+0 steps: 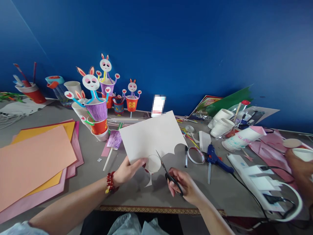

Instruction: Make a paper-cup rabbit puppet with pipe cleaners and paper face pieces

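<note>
My left hand (133,168) pinches a sheet of white paper (151,135) near its lower left corner, thumb on top. Rounded notches mark the sheet's lower right edge. At its lower edge a circle (154,164) is partly cut round, and a thin curled offcut (149,181) dangles beneath it. My right hand (179,184) grips black-handled scissors (171,178), their blades pointing up and left at the circle's right side. Whether the blades are fully closed is hard to make out. A red bead bracelet is on my left wrist.
Coloured paper sheets (36,156) are stacked at left. Paper-cup rabbits (96,111) stand behind them. To the right lie a tape roll (196,155), a black pen (186,156), a blue glue gun (215,158) with its cord, and a white power strip (241,166). A blue wall rises behind.
</note>
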The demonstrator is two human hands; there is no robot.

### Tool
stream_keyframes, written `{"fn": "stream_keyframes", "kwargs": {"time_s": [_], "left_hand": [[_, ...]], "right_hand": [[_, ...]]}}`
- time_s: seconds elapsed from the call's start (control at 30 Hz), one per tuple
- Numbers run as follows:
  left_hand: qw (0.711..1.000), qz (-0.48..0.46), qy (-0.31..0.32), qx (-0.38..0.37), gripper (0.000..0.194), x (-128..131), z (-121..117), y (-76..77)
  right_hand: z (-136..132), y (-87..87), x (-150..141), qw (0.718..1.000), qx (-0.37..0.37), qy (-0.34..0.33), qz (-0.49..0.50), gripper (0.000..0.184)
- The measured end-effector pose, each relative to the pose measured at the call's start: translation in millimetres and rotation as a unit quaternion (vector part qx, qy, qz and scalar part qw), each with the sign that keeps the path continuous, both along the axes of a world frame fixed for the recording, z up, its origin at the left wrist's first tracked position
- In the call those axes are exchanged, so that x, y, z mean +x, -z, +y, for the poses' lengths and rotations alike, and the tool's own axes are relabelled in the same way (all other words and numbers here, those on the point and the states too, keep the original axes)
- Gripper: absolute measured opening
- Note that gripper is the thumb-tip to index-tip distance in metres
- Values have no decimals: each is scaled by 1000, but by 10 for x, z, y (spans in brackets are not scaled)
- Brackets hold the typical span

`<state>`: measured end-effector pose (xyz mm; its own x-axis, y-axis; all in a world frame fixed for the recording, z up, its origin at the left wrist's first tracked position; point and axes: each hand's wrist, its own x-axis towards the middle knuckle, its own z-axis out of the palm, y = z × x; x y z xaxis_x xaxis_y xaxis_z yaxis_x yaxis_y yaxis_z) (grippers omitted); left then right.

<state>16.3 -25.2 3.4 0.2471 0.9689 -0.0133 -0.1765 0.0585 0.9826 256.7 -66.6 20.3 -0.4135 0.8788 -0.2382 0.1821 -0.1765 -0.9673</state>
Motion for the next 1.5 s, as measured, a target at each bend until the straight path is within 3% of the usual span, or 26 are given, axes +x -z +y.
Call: {"fn": "stream_keyframes", "kwargs": {"time_s": [0.2,0.57,0.8,0.97,1.17,1.33,1.5], "left_hand": [[999,6,43,-4,33,-49,40,54],[998,20,65,3,32,-105,80,92],[997,40,69,0,32,-126,99,12],[995,30,91,0,33,-145,127,41],[995,23,97,6,32,-145,135,40],[990,11,139,-7,33,-153,142,-12],[992,49,115,17,30,-168,156,-71]], "right_hand": [[17,-33,36,1000,-21,-4,-4,60],[50,6,108,999,-23,-23,-5,54],[65,128,219,999,-31,-35,-18,42],[84,243,309,998,-34,-44,-6,36],[97,235,282,999,-27,-40,-22,38],[97,272,302,999,-32,-41,-11,32],[112,261,341,997,-42,-42,-41,34]]}}
